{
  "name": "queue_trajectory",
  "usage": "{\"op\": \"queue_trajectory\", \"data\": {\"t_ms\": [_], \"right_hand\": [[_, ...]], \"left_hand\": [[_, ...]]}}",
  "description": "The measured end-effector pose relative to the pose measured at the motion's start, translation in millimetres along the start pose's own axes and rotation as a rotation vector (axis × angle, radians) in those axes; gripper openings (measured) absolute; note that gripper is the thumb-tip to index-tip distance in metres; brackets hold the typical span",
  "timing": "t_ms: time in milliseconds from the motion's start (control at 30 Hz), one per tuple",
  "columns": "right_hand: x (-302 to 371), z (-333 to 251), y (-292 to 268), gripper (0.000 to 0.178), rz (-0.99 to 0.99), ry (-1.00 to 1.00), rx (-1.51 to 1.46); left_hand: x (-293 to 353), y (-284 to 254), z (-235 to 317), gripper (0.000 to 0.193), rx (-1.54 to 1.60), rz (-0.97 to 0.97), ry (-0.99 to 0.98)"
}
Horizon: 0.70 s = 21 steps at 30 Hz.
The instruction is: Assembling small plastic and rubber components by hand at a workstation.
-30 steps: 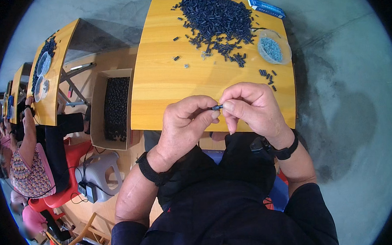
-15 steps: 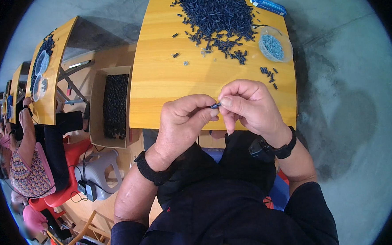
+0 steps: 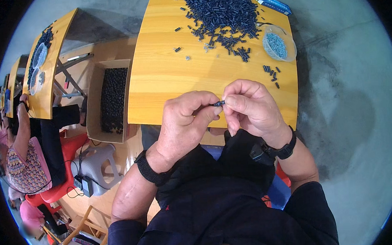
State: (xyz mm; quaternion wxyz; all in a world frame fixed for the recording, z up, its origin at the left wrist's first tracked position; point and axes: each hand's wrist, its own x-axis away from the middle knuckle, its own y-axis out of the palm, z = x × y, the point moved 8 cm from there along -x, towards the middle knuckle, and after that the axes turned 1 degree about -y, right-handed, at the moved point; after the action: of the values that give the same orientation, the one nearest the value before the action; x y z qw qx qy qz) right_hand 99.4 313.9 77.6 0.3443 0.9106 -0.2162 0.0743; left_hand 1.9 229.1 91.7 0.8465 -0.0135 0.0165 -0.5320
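Pinching small dark plug between fingertips: left hand and right hand, both grasping it, above near edge of yellow surface. Beyond: heap of dark plugs, clear bowl of pale screws. Left, below surface: cardboard box of plugs.

- Near half of the yellow worktop is mostly bare wood, so there's plenty of room in front of the hands.
- Big heap of small dark parts blocks the far middle.
- Clear bowl of screws sits far right, with a few loose dark pieces just beside it.
- Open cardboard box hugs the worktop's left edge.
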Motion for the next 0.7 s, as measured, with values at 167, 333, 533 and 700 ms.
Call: {"op": "queue_trajectory", "data": {"t_ms": [167,333,533,700], "right_hand": [[-1.6,0.9,-0.2,0.014,-0.006,-0.024,-0.016],[-1.6,-1.4,4.6,0.013,-0.024,-0.021,-0.05],[-3.5,2.4,5.4,0.012,-0.045,-0.048,-0.079],[-4.2,5.9,3.8,0.015,-0.008,-0.037,-0.085]], "left_hand": [[1.9,1.1,-1.0,0.01,0.182,0.019,-0.125],[0.4,-2.3,4.6,0.011,0.069,0.013,-0.032],[-2.4,-4.9,16.4,0.011,-0.05,0.0,0.072],[-3.7,-7.3,18.1,0.011,-0.079,0.03,0.156]]}}
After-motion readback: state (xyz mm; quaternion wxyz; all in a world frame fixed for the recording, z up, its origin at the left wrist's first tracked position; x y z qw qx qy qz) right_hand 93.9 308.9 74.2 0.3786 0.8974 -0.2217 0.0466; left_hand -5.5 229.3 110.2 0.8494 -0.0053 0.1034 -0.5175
